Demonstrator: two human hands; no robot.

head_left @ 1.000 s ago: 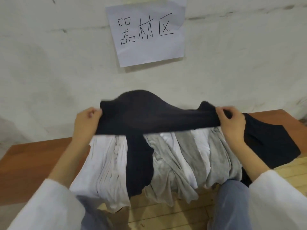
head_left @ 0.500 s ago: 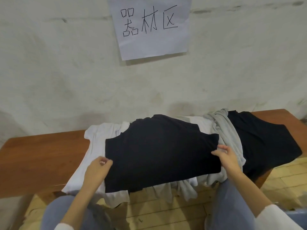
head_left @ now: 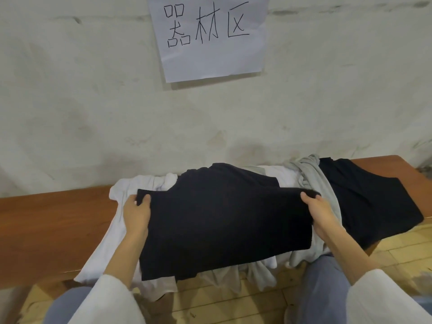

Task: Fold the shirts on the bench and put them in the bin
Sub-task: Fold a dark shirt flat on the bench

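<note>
1. Dark shirt (head_left: 224,225): lay at 6 o'clock in the view, spread over a pile of other shirts on the bench (head_left: 46,225). Its near hem hung past the bench's front edge.
2. Left hand (head_left: 136,213): closed on the shirt's corner at 10 o'clock, thumb on top of the cloth.
3. Right hand (head_left: 320,211): closed in the same way on the corner at 2 o'clock. The far edge of the fold was stretched between the two hands.
4. White shirt (head_left: 119,195): lay beneath the dark shirt, showing at its 9 o'clock side and draping over the bench front toward 7 o'clock.
5. Grey shirt (head_left: 311,169): bunched at 1 o'clock of the dark shirt and ran down behind the right hand.
6. Second dark shirt (head_left: 364,202): lay flat on the bench at 3 o'clock, just beside the grey shirt.
7. Bench: reddish-brown wood set against a pale wall (head_left: 93,113), bare at 9 o'clock.
8. Paper sheet (head_left: 210,57): fixed to the wall at 12 o'clock, bearing handwritten characters.
</note>
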